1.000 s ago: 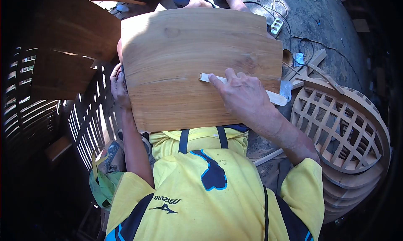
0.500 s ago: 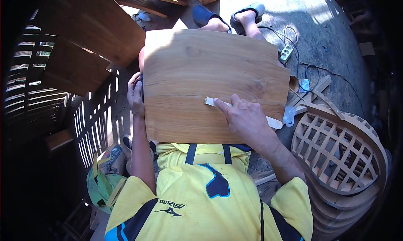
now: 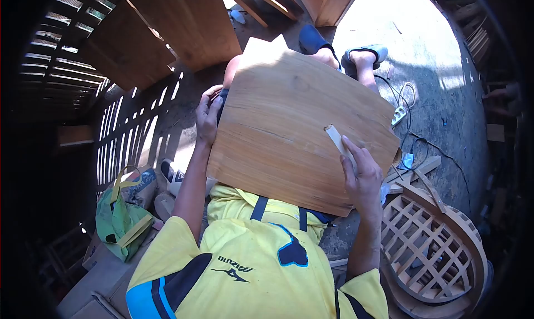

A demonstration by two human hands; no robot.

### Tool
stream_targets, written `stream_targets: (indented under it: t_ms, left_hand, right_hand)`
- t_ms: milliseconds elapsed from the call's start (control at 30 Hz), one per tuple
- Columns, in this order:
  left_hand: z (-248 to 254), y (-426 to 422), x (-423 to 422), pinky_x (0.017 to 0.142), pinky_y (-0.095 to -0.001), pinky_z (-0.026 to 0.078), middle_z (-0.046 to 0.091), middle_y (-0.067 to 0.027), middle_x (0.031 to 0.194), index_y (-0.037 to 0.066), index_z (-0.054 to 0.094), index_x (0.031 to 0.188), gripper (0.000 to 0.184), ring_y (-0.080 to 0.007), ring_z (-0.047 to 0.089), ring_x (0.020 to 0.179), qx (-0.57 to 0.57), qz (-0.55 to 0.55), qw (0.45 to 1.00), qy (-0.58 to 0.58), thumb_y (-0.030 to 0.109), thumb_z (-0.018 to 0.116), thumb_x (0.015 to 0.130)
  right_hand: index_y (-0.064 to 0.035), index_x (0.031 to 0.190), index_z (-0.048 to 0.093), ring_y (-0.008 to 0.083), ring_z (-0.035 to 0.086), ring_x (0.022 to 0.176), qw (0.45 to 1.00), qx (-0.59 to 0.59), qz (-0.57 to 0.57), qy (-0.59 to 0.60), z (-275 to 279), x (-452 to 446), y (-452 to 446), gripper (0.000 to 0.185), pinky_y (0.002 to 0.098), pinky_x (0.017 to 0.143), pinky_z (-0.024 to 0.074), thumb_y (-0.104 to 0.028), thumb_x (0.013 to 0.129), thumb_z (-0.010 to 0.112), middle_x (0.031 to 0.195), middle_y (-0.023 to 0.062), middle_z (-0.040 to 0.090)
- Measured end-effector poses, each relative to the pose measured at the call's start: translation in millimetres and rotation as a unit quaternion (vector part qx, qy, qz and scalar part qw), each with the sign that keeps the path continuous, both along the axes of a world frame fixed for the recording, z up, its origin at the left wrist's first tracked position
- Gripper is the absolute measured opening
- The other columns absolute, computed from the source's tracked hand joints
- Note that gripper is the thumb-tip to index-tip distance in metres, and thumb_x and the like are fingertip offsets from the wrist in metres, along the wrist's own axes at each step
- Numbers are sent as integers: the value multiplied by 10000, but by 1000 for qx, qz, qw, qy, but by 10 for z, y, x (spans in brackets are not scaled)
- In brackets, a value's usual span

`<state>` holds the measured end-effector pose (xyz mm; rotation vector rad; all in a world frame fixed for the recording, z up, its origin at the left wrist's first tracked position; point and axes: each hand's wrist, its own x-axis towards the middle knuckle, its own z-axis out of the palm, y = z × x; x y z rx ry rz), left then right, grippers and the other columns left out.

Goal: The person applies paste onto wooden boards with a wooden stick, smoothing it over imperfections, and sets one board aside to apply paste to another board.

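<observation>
A wide wooden board [image 3: 278, 135] with brown grain lies tilted across my lap. My left hand [image 3: 209, 116] is at its left edge with fingers curled, the grip on the edge partly hidden. Dark cloth shows between those fingers and the board. My right hand [image 3: 364, 171] is closed on a flat, pale wooden stick [image 3: 335, 138] over the right part of the board. The stick points up and to the left, its squared tip brownish at the edge. Its lower end is hidden by my hand. A thin crack line runs along the grain near the board's middle.
An oval wooden lattice frame [image 3: 428, 246] stands at the lower right, near loose wood strips [image 3: 428, 166]. A power strip [image 3: 398, 116] with cables lies on the floor. Large wooden panels [image 3: 183, 27] lean at the upper left. A green bag [image 3: 122, 221] sits at my left.
The board now appears turned clockwise and the view has shifted. My right hand has moved right and is more upright, and the stick now points more steeply upward. My left hand stays at the left edge.
</observation>
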<state>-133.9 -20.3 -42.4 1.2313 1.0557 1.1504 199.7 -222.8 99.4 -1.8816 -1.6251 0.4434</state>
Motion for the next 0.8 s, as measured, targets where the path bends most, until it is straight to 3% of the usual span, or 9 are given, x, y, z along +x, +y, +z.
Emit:
stream_targets:
  t_ms: [100,200,367,633,800]
  left_hand:
    - [40,-4,-4,1031,-333,504,678,-111,1275,-1,607,1373,360,-173,647,1124,15,-1,1000,16,183,541,1070]
    - [162,-34,39,1088,-354,474,641,-139,1354,-1,597,1419,425,-205,626,1219,5,-27,999,-28,229,524,1068]
    - [382,-79,69,1208,-390,361,524,-170,1517,1,539,1506,535,-256,488,1436,43,-75,996,23,238,547,1027]
    - [381,-91,101,1204,-392,369,557,-149,1453,12,555,1483,517,-257,516,1394,34,-61,997,19,218,560,1009]
    - [344,-52,92,1183,-391,395,561,-147,1446,32,561,1483,510,-250,533,1374,14,-67,998,-4,218,563,1009]
  right_hand:
    - [-128,1407,661,331,669,742,999,31,32,-2,-57,-343,518,426,463,679,536,-72,986,690,887,158,627]
    - [-136,1415,657,345,675,757,998,20,51,-6,-44,-718,1092,407,472,704,537,-106,1009,671,887,170,627]
    - [-157,1406,664,375,689,806,993,-15,84,-79,-57,-1050,1669,363,499,747,541,-177,1046,625,902,190,641]
    - [-204,1428,643,397,724,936,963,-139,112,-204,133,-1046,1804,366,535,837,552,-234,1080,532,1022,198,685]
    - [-201,1420,649,402,722,943,966,-126,113,-197,195,-1080,1955,364,531,853,547,-234,1076,536,1033,198,693]
